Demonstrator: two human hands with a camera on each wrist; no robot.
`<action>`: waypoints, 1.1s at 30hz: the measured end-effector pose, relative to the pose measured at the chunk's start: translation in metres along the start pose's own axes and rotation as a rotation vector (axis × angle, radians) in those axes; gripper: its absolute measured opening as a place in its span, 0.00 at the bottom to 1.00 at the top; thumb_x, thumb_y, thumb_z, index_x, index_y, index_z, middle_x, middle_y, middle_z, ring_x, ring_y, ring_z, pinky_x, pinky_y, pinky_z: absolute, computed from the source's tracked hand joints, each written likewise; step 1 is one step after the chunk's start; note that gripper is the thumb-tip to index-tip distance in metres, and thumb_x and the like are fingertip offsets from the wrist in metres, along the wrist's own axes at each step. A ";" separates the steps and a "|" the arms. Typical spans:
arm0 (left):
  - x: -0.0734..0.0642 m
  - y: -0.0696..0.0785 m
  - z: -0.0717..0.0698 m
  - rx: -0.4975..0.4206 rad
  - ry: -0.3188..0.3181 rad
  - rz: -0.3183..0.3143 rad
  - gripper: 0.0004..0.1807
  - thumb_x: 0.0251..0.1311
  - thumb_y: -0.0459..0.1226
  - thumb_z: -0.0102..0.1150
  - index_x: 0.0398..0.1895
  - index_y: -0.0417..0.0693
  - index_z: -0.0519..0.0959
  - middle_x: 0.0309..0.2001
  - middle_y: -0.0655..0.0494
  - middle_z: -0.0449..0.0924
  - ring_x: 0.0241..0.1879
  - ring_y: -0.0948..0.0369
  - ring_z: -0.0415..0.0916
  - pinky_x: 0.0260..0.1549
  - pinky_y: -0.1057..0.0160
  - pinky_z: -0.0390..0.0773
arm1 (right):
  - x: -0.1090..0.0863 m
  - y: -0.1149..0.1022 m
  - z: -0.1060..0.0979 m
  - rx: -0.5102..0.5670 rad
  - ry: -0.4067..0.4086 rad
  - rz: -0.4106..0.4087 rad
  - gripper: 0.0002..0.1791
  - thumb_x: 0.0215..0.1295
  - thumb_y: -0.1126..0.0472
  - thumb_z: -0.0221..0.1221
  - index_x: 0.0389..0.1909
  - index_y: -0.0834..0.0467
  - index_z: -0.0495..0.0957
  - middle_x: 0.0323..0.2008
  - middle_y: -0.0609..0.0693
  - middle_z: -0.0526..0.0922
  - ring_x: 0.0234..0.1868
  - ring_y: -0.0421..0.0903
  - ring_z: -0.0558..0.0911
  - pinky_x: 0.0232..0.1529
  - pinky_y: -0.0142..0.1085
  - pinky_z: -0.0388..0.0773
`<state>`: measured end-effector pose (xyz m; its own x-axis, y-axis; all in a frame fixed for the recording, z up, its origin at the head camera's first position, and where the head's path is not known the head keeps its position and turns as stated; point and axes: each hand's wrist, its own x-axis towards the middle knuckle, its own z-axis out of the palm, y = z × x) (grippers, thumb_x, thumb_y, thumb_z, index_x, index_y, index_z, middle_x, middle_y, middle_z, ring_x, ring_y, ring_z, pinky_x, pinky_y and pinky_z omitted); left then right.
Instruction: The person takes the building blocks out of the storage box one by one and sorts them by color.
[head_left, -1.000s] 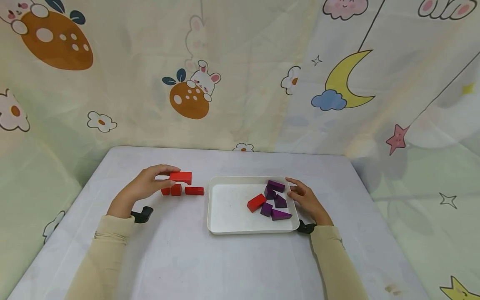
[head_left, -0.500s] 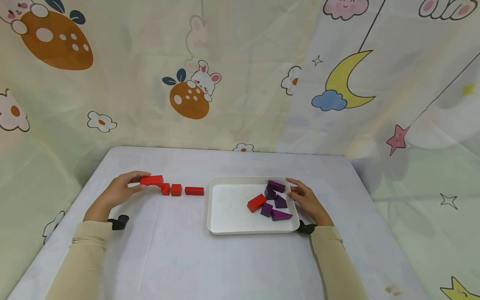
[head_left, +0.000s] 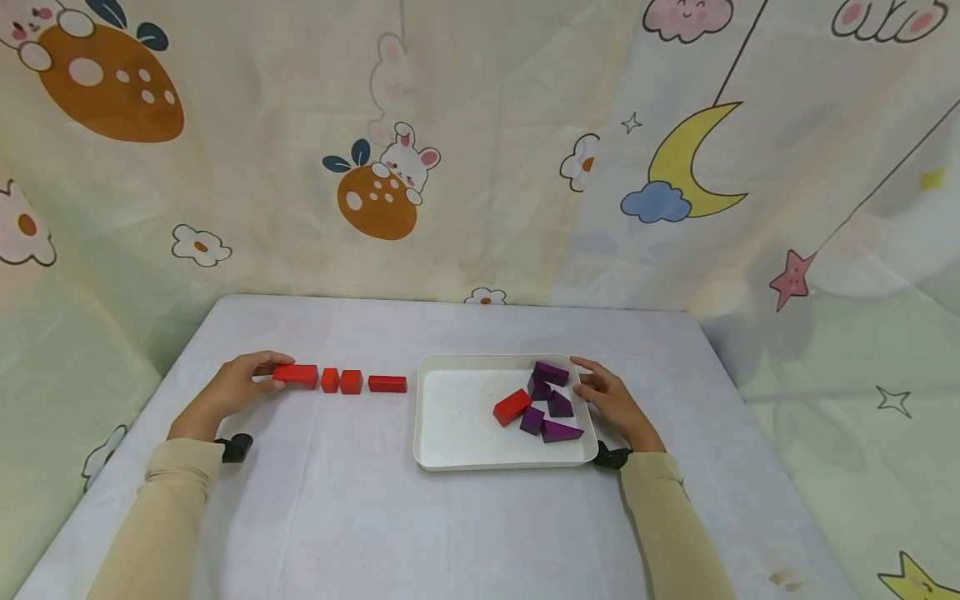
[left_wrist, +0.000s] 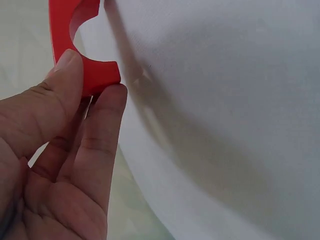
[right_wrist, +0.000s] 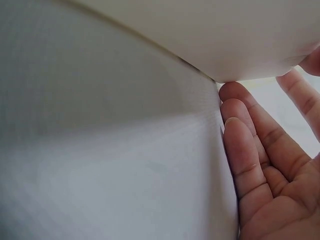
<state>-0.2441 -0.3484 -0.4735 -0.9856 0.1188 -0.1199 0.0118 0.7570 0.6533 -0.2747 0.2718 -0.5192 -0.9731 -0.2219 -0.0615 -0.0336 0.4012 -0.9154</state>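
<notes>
My left hand (head_left: pixel 236 385) pinches the left end of a red arch block (head_left: pixel 300 376) between thumb and fingers. Its half-round cutout shows in the left wrist view, where the arch block (left_wrist: pixel 92 72) is cut off by the frame top. To its right, in a row, are two small red blocks (head_left: pixel 351 382) and a longer, flat red block (head_left: pixel 387 384). A white tray (head_left: pixel 457 417) stands right of that row. My right hand (head_left: pixel 611 404) touches the tray's right side; in the right wrist view its fingers (right_wrist: pixel 242 145) lie loosely against the tray wall (right_wrist: pixel 220 40).
Inside the tray, a red block (head_left: pixel 512 407) lies against several purple blocks (head_left: pixel 560 404) at the right. The white-covered table (head_left: pixel 420 533) ends at a patterned cloth backdrop (head_left: pixel 495 167) behind. Each wrist carries a black camera (head_left: pixel 237 448).
My left hand has carried the red arch block leftward from above the small red blocks, then lowered it beside the left end of the row. The right hand and tray stay put.
</notes>
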 end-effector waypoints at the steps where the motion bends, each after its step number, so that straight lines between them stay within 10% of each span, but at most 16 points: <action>1: 0.000 0.000 0.001 0.000 -0.003 0.001 0.23 0.71 0.28 0.65 0.67 0.32 0.77 0.65 0.25 0.76 0.68 0.27 0.67 0.65 0.23 0.67 | 0.000 0.000 0.000 0.003 -0.001 -0.003 0.32 0.81 0.65 0.57 0.82 0.61 0.64 0.67 0.74 0.78 0.61 0.59 0.82 0.57 0.37 0.79; 13: 0.000 0.011 0.001 -0.005 -0.027 -0.059 0.36 0.70 0.30 0.67 0.79 0.34 0.66 0.74 0.23 0.66 0.72 0.27 0.63 0.66 0.27 0.72 | 0.000 0.000 0.000 0.039 -0.012 -0.010 0.33 0.80 0.66 0.58 0.82 0.61 0.64 0.67 0.74 0.77 0.62 0.59 0.82 0.57 0.36 0.79; 24: -0.012 0.071 0.000 0.099 0.124 -0.046 0.41 0.68 0.50 0.73 0.78 0.39 0.71 0.73 0.28 0.72 0.72 0.28 0.63 0.62 0.24 0.72 | 0.000 0.001 -0.001 0.035 -0.012 -0.006 0.33 0.81 0.66 0.59 0.82 0.61 0.64 0.67 0.74 0.77 0.62 0.60 0.82 0.62 0.43 0.79; 33: -0.014 0.119 0.021 -0.049 0.214 0.011 0.30 0.69 0.47 0.73 0.70 0.43 0.81 0.62 0.35 0.84 0.64 0.37 0.80 0.57 0.35 0.81 | 0.000 0.001 -0.001 0.035 -0.011 -0.010 0.33 0.81 0.66 0.58 0.82 0.61 0.64 0.67 0.74 0.78 0.62 0.59 0.82 0.59 0.39 0.79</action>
<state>-0.2252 -0.2465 -0.4103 -0.9988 -0.0167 0.0456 0.0194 0.7234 0.6901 -0.2752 0.2733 -0.5196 -0.9701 -0.2359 -0.0566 -0.0353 0.3679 -0.9292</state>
